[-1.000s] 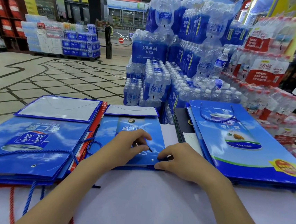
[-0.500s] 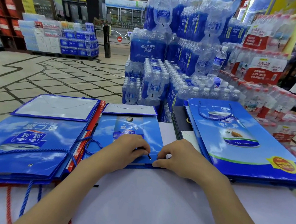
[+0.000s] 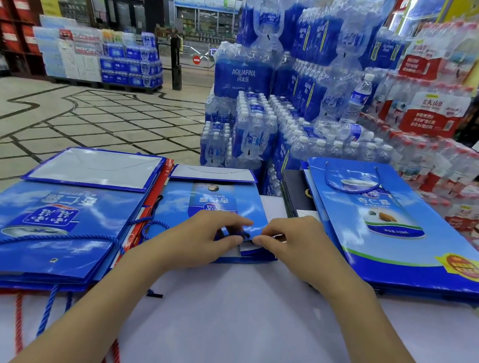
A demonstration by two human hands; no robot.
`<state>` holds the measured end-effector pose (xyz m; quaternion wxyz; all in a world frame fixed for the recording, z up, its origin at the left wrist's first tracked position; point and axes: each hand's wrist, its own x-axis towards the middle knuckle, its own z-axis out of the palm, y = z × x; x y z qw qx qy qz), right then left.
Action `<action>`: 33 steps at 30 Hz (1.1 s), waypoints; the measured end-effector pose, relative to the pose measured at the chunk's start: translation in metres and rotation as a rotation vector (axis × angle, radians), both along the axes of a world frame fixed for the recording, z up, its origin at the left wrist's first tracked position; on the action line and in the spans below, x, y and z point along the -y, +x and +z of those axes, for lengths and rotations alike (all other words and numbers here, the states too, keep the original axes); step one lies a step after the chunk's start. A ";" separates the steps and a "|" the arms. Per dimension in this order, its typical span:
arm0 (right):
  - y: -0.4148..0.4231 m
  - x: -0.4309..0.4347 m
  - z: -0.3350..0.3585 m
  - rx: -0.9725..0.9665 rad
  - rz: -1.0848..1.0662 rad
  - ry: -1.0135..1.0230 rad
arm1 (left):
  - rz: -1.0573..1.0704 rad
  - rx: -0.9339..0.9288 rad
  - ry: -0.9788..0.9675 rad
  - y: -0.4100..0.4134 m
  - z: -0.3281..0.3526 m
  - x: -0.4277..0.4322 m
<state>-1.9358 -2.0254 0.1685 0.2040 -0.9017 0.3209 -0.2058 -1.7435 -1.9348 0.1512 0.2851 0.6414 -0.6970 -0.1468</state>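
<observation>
We are pinching the near edge of the small blue bag [image 3: 224,200] with both hands. Our left hand [image 3: 203,240] is curling its fingers over it and our right hand [image 3: 294,240] is gripping it just alongside. The bag is lying flat on the white counter [image 3: 234,312], between larger blue bags [image 3: 53,222].

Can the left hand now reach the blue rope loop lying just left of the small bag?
Probably yes: the blue rope loop lies uncovered right beside the left hand, nothing between them. But that hand pinches the near edge of the small bag, so it must release first.
</observation>
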 end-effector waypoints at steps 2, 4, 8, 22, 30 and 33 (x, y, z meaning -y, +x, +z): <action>0.001 0.001 -0.002 0.012 -0.008 -0.026 | 0.006 0.000 0.005 0.003 0.001 -0.001; 0.002 0.002 -0.004 0.025 -0.016 -0.057 | -0.001 0.030 -0.006 0.005 0.001 -0.001; 0.006 -0.001 -0.006 0.156 -0.040 -0.205 | -0.017 0.075 -0.032 0.002 0.001 0.000; 0.027 -0.024 -0.016 -0.015 -0.328 -0.174 | 0.016 0.032 -0.135 -0.002 0.000 0.004; 0.029 -0.022 -0.017 0.073 -0.260 -0.079 | 0.035 0.125 -0.131 -0.004 -0.005 0.003; 0.029 -0.021 -0.018 0.057 -0.275 -0.023 | 0.070 0.149 -0.093 -0.006 -0.005 0.003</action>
